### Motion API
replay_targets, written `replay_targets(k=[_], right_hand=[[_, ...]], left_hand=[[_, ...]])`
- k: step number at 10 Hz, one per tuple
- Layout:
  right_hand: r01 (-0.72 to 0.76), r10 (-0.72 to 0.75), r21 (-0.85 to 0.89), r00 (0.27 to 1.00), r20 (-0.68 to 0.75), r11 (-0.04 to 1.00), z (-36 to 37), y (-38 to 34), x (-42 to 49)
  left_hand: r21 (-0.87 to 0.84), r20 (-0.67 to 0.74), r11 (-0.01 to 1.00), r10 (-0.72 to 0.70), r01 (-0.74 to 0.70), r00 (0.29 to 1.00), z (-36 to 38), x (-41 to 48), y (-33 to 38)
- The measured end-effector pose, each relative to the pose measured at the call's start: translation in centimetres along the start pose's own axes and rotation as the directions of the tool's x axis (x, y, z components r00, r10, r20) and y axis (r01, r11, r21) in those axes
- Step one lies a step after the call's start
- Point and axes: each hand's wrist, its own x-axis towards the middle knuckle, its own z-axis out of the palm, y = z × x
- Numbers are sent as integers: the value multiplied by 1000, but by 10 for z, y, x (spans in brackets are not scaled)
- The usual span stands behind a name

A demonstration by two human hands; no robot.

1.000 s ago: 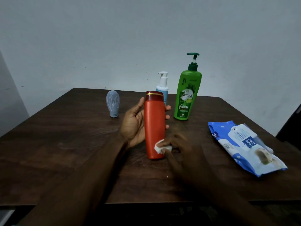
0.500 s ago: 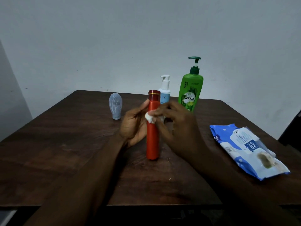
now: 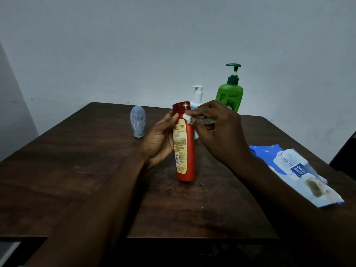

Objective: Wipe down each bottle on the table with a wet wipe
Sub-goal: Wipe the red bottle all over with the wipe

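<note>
Red bottle (image 3: 187,151) stands upright near the middle of a dark wooden table (image 3: 77,170), its yellow printed label turned toward the camera. Fingertips (image 3: 194,113) of the right hand (image 3: 217,132) pinch a small, bunched white wet wipe (image 3: 187,118) and press it against the bottle's right shoulder, just below the dark red cap. The left hand (image 3: 158,139) curls round the bottle's upper half from the left, the thumb lying along the label's edge near the cap (its other fingers are hidden behind the bottle). Both bare forearms reach in from the bottom edge of the view. Just behind the red bottle stands a white pump bottle (image 3: 197,95), partly covered by the right hand, and to its right a taller green pump bottle (image 3: 230,97) with a dark green pump head. Further left, well apart from the hands, a small pale blue bottle (image 3: 137,121) stands on its cap. At the right side of the table a blue and white pack of wipes (image 3: 294,170) lies flat, with a brownish stain on its near end. A plain pale wall (image 3: 134,45) rises behind the table.
</note>
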Motion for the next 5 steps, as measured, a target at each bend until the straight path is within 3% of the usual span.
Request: replay_targets(k=[1, 2, 5], right_hand=[[-2, 2, -20, 1000, -6, 1000, 0, 8, -7], [-48, 49, -25, 999, 16, 999, -2, 14, -17], [-110, 107, -1, 965, 239, 994, -8, 5, -89]], left_hand=[[51, -58, 999, 9, -6, 998, 2, -1, 0], [18, -12, 999, -41, 41, 999, -5, -4, -2], [-72, -3, 993, -90, 89, 996, -7, -5, -6]])
